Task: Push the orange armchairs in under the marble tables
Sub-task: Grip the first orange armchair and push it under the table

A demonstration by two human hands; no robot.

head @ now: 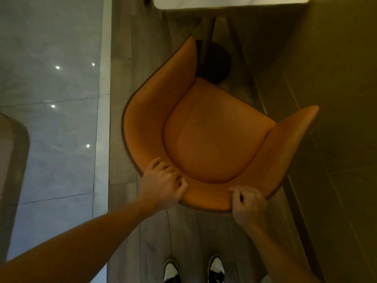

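An orange armchair (206, 137) stands right below me, seen from above, turned a little so its open front faces up and to the right. My left hand (161, 181) grips the rim of its curved backrest at the lower left. My right hand (247, 204) grips the same rim at the lower right. The white marble table (230, 2) shows at the top edge, its dark pedestal base (216, 64) on the floor just past the chair's front. The seat lies short of the tabletop.
A dark olive wall (336, 99) runs close along the chair's right arm. Glossy grey tile floor (51, 78) lies left of the wood planks (126, 58). Another piece of furniture (12, 160) juts in at the far left. My two shoes (193, 271) stand behind the chair.
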